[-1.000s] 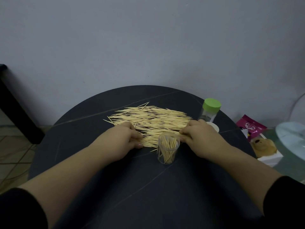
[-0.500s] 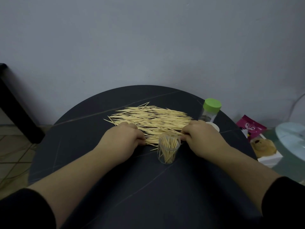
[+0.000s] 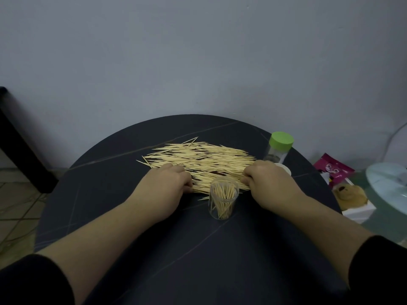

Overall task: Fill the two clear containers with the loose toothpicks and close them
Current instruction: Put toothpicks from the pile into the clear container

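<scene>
A heap of loose toothpicks [image 3: 198, 158] lies spread on the round black table [image 3: 154, 249]. In front of it stands an uncapped clear container [image 3: 223, 202], upright and partly filled with toothpicks. A second clear container with a green cap [image 3: 278, 148] stands at the table's back right. My left hand [image 3: 164, 189] has its fingers curled round the left ends of the near toothpicks. My right hand [image 3: 272, 182] pinches the right ends of the same bunch, just behind the uncapped container.
A white lid [image 3: 284, 169] lies behind my right hand near the capped container. Right of the table are a pink packet [image 3: 332, 170], a white box with a brown thing on it [image 3: 352, 201] and a pale blue round object [image 3: 389, 186]. A dark furniture leg [image 3: 19, 142] stands at left.
Both hands have closed in a little on the near edge of the heap, drawing a bunch of toothpicks together behind the uncapped container. The containers have not moved.
</scene>
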